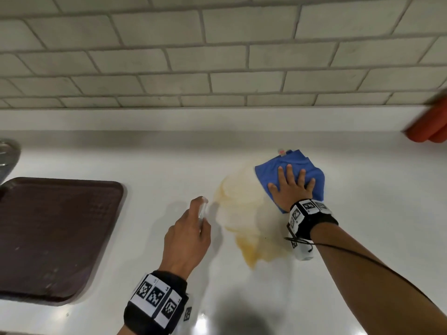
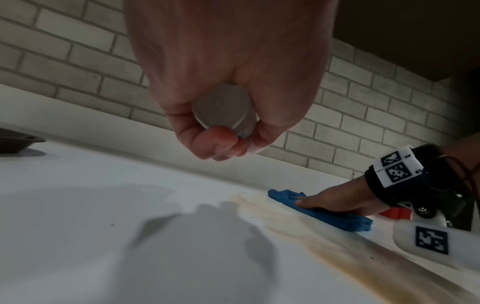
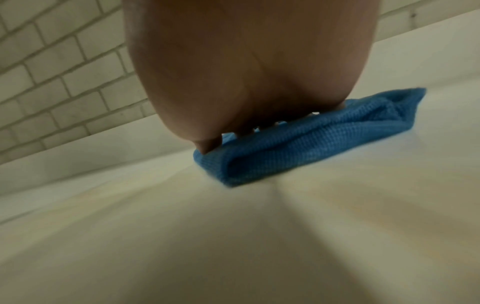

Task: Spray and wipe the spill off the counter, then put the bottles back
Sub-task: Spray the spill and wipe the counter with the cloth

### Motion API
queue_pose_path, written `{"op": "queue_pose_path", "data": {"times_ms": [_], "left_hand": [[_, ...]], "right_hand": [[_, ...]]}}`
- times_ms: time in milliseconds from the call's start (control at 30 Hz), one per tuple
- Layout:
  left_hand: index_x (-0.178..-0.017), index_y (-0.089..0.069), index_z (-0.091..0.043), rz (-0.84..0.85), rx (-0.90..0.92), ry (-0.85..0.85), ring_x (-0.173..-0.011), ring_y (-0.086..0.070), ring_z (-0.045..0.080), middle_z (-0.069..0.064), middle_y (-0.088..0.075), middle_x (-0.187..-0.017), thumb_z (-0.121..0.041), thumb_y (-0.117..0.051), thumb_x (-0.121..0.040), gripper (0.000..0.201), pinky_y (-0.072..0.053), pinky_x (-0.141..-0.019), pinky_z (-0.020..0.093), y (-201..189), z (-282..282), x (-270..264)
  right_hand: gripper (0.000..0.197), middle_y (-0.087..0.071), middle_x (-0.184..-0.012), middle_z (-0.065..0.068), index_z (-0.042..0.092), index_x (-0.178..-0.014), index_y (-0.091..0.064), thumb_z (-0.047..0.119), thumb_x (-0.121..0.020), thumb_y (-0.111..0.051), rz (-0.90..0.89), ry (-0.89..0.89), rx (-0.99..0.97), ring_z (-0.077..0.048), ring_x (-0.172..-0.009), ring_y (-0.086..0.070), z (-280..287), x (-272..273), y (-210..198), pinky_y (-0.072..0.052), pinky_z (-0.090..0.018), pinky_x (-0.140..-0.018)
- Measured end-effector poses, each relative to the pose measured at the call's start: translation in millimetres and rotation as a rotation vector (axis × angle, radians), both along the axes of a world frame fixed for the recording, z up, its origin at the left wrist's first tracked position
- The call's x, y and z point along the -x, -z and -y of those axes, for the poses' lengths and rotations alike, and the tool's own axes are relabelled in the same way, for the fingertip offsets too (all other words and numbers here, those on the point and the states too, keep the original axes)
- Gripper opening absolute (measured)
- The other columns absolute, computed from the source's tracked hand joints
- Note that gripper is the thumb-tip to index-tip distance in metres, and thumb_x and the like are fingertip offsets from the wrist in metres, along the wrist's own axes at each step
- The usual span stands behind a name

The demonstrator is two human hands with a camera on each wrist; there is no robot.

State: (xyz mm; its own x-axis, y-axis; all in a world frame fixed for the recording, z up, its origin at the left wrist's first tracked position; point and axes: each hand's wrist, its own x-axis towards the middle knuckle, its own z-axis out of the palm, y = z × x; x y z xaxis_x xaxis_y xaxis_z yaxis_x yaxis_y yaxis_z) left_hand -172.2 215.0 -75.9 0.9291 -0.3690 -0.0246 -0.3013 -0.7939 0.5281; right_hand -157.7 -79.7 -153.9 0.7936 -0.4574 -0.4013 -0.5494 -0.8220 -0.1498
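Observation:
A yellowish smeared spill spreads over the white counter between my hands. My left hand grips a small clear spray bottle just left of the spill; in the left wrist view the bottle's round base shows inside my curled fingers. My right hand lies flat, fingers spread, pressing a folded blue cloth onto the counter at the spill's far right edge. The cloth bunches under my palm in the right wrist view.
A dark brown tray lies at the left, with a metal fixture behind it. A red object sits at the far right by the tiled backsplash. The backsplash ledge runs along the counter's back.

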Motion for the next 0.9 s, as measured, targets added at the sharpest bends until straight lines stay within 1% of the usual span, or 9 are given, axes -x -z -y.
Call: {"op": "queue_pose_path", "data": {"times_ms": [233, 333, 400, 433, 500, 567, 733, 833, 900], "left_hand": [[-0.132, -0.035, -0.036, -0.007, 0.019, -0.044, -0.07, -0.061, 0.029, -0.005, -0.058, -0.078, -0.018, -0.049, -0.094, 0.045, -0.05, -0.064, 0.039, 2, -8, -4], [-0.133, -0.035, -0.037, -0.007, 0.033, -0.059, -0.07, -0.06, 0.029, -0.005, -0.056, -0.078, -0.018, -0.049, -0.094, 0.046, -0.049, -0.063, 0.039, 1, -9, -8], [-0.137, -0.033, -0.039, -0.009, 0.034, -0.061, -0.068, -0.06, 0.027, -0.006, -0.057, -0.08, -0.018, -0.049, -0.095, 0.05, -0.048, -0.062, 0.038, 1, -13, -10], [-0.139, -0.032, -0.039, -0.012, 0.03, -0.06, -0.068, -0.06, 0.026, -0.006, -0.057, -0.082, -0.018, -0.049, -0.095, 0.051, -0.049, -0.063, 0.038, 1, -16, -12], [-0.14, -0.032, -0.038, -0.023, 0.02, -0.06, -0.069, -0.061, 0.025, -0.005, -0.058, -0.083, -0.018, -0.048, -0.095, 0.052, -0.051, -0.064, 0.039, 1, -23, -13], [-0.14, -0.032, -0.037, -0.038, 0.013, -0.06, -0.068, -0.061, 0.024, -0.004, -0.06, -0.083, -0.018, -0.048, -0.095, 0.051, -0.053, -0.064, 0.04, 2, -30, -15], [-0.139, -0.035, -0.034, -0.029, 0.029, -0.047, -0.062, -0.059, 0.021, -0.006, -0.056, -0.073, -0.016, -0.05, -0.095, 0.05, -0.052, -0.06, 0.039, 0, -42, -21], [-0.137, -0.034, -0.035, -0.02, 0.03, -0.042, -0.061, -0.059, 0.023, -0.005, -0.054, -0.07, -0.014, -0.049, -0.094, 0.049, -0.052, -0.061, 0.04, 0, -46, -26], [-0.134, -0.034, -0.034, -0.027, 0.032, -0.027, -0.063, -0.06, 0.025, -0.005, -0.055, -0.072, -0.014, -0.048, -0.094, 0.047, -0.053, -0.062, 0.041, -1, -49, -28]], "right_hand": [[0.068, 0.017, -0.162, 0.002, 0.027, -0.153, 0.01, 0.06, -0.096, -0.01, 0.063, -0.252, -0.012, -0.036, -0.146, 0.019, -62, -6, 5, 0.012, -0.061, -0.115], [0.079, 0.018, -0.161, 0.002, 0.028, -0.153, 0.011, 0.065, -0.084, 0.008, 0.069, -0.323, -0.017, -0.034, -0.146, 0.021, -92, 8, 9, 0.017, -0.059, -0.114], [0.082, 0.012, -0.162, 0.001, 0.027, -0.153, 0.006, 0.064, -0.08, 0.008, 0.091, -0.369, -0.005, -0.034, -0.147, 0.016, -107, 19, 10, 0.02, -0.057, -0.112], [0.08, 0.003, -0.163, 0.0, 0.025, -0.154, -0.004, 0.063, -0.083, 0.001, 0.103, -0.391, 0.008, -0.035, -0.149, 0.007, -113, 26, 9, 0.015, -0.057, -0.113], [0.072, -0.029, -0.158, -0.004, 0.022, -0.149, -0.033, 0.06, -0.089, -0.02, 0.133, -0.417, 0.06, -0.039, -0.144, -0.026, -119, 42, 11, -0.009, -0.061, -0.113], [0.065, -0.041, -0.151, -0.003, 0.021, -0.144, -0.043, 0.058, -0.094, -0.023, 0.152, -0.4, 0.085, -0.038, -0.137, -0.039, -118, 60, 18, -0.021, -0.061, -0.109], [0.076, -0.028, -0.158, -0.002, 0.024, -0.151, -0.026, 0.066, -0.093, -0.002, 0.109, -0.241, 0.078, -0.036, -0.144, -0.027, -101, 87, 13, -0.011, -0.055, -0.113], [0.092, 0.006, -0.162, 0.003, 0.029, -0.154, 0.003, 0.073, -0.076, 0.024, 0.039, -0.172, 0.05, -0.034, -0.149, 0.001, -90, 66, 4, 0.003, -0.056, -0.116], [0.083, 0.015, -0.162, 0.003, 0.03, -0.153, 0.011, 0.073, -0.081, 0.012, 0.033, -0.104, 0.024, -0.034, -0.148, 0.012, -83, 38, 4, 0.006, -0.059, -0.116]]}}
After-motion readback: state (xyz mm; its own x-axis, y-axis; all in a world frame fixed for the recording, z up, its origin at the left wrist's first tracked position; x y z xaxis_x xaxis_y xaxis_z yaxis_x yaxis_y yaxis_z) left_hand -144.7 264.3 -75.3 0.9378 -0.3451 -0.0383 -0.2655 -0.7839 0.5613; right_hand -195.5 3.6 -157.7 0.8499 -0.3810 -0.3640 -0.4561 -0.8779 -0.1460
